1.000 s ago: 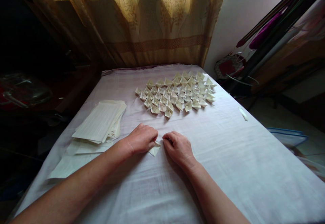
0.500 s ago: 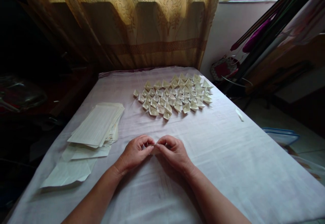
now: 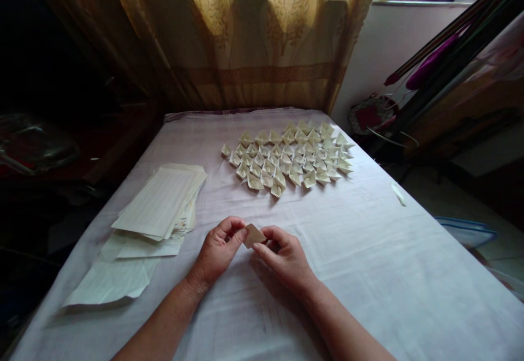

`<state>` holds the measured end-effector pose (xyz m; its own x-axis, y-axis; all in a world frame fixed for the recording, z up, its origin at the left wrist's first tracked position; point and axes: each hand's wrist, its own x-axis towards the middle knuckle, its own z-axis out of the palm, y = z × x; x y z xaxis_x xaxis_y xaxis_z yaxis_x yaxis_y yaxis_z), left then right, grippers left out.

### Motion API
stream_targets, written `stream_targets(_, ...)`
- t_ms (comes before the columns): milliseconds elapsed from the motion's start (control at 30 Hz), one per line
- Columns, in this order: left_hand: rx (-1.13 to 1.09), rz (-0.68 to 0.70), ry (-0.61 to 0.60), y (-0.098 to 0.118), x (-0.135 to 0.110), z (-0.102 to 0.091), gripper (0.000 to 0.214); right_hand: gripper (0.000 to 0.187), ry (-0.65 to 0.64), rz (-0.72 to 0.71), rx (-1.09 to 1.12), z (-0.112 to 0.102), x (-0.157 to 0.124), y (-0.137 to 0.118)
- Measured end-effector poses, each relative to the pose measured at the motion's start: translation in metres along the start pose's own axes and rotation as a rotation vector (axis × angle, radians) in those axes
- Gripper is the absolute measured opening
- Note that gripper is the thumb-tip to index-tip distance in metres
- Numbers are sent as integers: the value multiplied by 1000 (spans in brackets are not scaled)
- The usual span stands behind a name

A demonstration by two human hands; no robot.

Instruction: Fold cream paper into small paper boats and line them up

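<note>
Between my two hands is a small folded paper square [image 3: 254, 235], turned so that it looks like a diamond. My left hand [image 3: 221, 249] pinches its left corner between thumb and fingers. On the other side, my right hand [image 3: 284, 254] is closed with its thumb tip and fingers at the square's right edges. Beyond my hands, several folded paper boats [image 3: 286, 159] stand in close rows on the white cloth. To the left of my hands lies a stack of paper sheets [image 3: 159, 200], with a loose curled sheet [image 3: 108, 279] under its near end.
A pale cloth [image 3: 368, 284] covers the table. A small white scrap [image 3: 398, 194] lies near its right edge. A patterned curtain [image 3: 254, 50] hangs behind the far edge. Below the right side is a blue-rimmed plastic item [image 3: 466, 233].
The folded paper, earlier seen as a thin edge between my fingertips, now shows its flat diamond face. My hands have moved slightly apart. The whole view has shifted a little.
</note>
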<state>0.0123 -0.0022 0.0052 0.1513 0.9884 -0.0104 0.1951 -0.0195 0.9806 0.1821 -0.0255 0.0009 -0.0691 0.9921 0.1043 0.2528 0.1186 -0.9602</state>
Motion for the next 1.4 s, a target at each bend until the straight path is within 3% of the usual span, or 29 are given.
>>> stream_targets(200,-6,31,-4,-4,-3,6,34,12,17,-46,-32,7,-4,-3)
stream_targets(300,78,106,17,-4,-4,5,29,12,87,-85,-100,9,-4,-1)
stream_targets(433,374,378,65,3,-6,-4,15,15,190,-349,-352,1,0,4)
stream_targets(567,770,678,62,13,-8,-14,13,16,162,-508,-677,-9,2,5)
stream_targets(800,1104,815,42,8,-25,-18,20,12,2,-530,-929,-1,0,6)
stream_targets(1067,1060,637,-45,-6,-42,-23,17,13,-144,-415,-708,-7,-7,7)
stream_targets(1233,955,459,-30,-7,-38,-21,16,9,-135,-354,-640,-10,-5,12)
stream_targets(1400,928,369,32,-9,-34,-16,14,14,-69,-253,-646,-3,-2,13)
